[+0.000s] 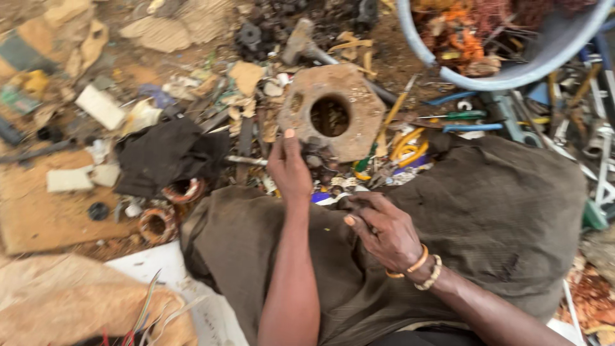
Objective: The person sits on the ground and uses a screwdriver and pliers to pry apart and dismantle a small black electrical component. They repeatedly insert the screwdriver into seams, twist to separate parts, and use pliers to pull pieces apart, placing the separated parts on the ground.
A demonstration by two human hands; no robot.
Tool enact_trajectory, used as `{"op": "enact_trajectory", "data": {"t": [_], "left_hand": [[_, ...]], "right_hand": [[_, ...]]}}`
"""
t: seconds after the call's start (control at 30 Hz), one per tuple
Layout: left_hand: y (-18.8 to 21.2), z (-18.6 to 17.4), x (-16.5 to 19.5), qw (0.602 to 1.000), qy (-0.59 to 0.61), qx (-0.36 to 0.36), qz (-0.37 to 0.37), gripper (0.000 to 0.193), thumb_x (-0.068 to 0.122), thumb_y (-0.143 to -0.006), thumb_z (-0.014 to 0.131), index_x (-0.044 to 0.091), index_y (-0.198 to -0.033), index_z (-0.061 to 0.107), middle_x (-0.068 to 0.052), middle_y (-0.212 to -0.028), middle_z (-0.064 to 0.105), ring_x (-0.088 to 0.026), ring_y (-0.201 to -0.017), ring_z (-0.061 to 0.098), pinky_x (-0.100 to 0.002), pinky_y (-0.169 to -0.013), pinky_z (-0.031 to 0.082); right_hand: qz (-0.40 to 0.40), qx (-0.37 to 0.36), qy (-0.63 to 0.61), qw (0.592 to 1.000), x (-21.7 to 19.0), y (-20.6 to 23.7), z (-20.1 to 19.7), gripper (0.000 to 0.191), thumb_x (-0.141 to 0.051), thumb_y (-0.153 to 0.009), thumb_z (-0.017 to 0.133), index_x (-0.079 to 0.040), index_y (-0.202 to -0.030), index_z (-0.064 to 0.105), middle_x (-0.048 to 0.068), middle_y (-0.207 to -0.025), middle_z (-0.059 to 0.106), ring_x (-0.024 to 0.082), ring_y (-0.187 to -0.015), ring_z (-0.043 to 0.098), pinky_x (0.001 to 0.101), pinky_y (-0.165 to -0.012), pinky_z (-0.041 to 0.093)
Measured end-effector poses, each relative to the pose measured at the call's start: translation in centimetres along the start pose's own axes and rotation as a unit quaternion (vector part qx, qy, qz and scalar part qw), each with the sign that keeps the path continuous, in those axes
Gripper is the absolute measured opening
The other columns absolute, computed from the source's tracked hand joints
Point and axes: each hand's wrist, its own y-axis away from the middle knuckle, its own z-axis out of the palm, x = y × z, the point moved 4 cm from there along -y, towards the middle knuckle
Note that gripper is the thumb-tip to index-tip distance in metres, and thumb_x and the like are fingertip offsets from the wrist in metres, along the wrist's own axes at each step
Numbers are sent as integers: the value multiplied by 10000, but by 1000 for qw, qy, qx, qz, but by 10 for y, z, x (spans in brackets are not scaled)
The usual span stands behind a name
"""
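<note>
My left hand (289, 170) reaches forward and grips a small dark, dirty part (315, 154) at the near edge of a rusty flat metal block with a round hole (333, 109). My right hand (384, 227) rests on my lap over brown cloth (500, 211); its fingers curl around a small dark object (346, 204) that is mostly hidden. Bead bracelets (426, 269) circle the right wrist.
A blue-grey tub (512, 74) of tangled copper wire stands at the top right. Pliers and screwdrivers (458, 118) lie right of the block. Copper coils (157, 224) and a black rag (163, 154) lie left, cardboard (38, 211) farther left. A hammer (301, 41) lies behind.
</note>
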Motion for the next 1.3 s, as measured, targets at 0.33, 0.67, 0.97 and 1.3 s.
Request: {"op": "enact_trajectory", "data": {"t": [0.33, 0.67, 0.97, 1.3], "left_hand": [[-6, 22, 6, 937, -322, -70, 116, 539, 519, -1069, 496, 10, -1016, 665, -151, -923, 654, -314, -874, 657, -476, -778, 508], [-16, 33, 17, 900, -387, -92, 177, 314, 337, -1005, 640, 84, -1171, 723, -191, -1389, 481, -389, -1354, 384, -619, -1109, 320], [8, 35, 46, 865, -367, -192, 282, 181, 155, -824, 810, 166, -1004, 789, -89, -1385, 574, -355, -1336, 467, -577, -1128, 354], [-6, 20, 41, 958, -237, -102, 126, 210, 212, -928, 762, 61, -1074, 767, -113, -1114, 733, -260, -1106, 651, -391, -948, 513]], "right_hand": [[42, 37, 209, 976, 151, -41, -64, 457, -122, -806, 725, -68, -1258, 690, 171, -1206, 711, 378, -1086, 688, 467, -904, 572], [79, -210, 463, 858, 280, -67, -73, 425, -259, -833, 727, -185, -1247, 670, 118, -1103, 671, 318, -1013, 693, 590, -930, 497], [74, -246, 464, 848, 244, -66, -142, 386, -89, -937, 566, -175, -1301, 664, 98, -989, 609, 262, -924, 676, 462, -899, 547], [275, -330, -217, 877, 122, -31, -123, 831, -306, -760, 735, -155, -1533, 471, 96, -1398, 645, 300, -1330, 591, 553, -1054, 518]]}}
